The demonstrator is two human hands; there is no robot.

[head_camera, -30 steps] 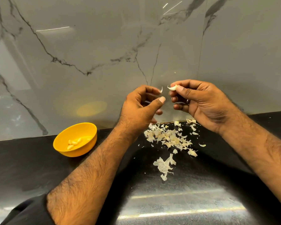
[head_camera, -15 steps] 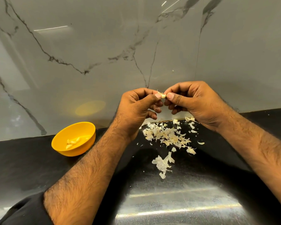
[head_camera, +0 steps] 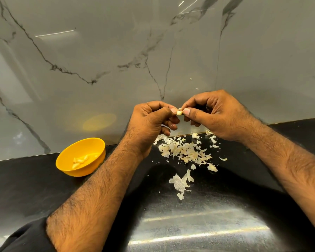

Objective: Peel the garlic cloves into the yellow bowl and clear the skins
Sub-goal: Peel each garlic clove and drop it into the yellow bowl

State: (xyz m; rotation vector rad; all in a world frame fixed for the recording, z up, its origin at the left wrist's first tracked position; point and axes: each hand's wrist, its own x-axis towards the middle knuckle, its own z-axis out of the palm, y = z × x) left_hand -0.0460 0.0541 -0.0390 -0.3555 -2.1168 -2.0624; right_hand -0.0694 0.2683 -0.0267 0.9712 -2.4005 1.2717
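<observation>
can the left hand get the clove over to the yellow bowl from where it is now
Probably yes. The left hand pinches the garlic clove together with the right hand, above the skins. The yellow bowl sits open on that hand's side, with only bare counter between.

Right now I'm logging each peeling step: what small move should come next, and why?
Probably pull the last skin off the clove: both hands, left and right, pinch it above the skins, and a brownish bit still clings to its top. Then it can join the peeled ones in the bowl.
</observation>
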